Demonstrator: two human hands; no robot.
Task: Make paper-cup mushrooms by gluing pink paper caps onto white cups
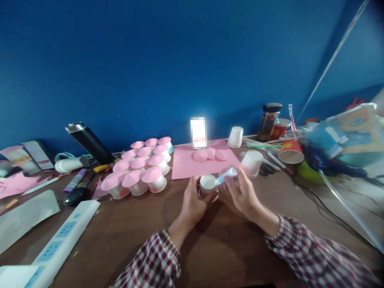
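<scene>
The left hand (193, 202) has its grip closed around a small paper cup (208, 182), seemingly to steady its round end, which faces up between thumb and fingers. The right hand (244, 196) pinches a glue stick (225, 176), tilted so its tip lies right beside the cup's rim, likely for control. Pink discs (200, 155) lie on a pink sheet (183, 164) just beyond both hands, probably to be within easy reach.

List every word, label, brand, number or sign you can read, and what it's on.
No text is legible.
Nearer red paper cup: yellow marking, too blurred.
Farther red paper cup: yellow marking, too blurred.
Plastic package at right: print too blurred.
White-and-blue tube in the right hand: any label too blurred.
</scene>
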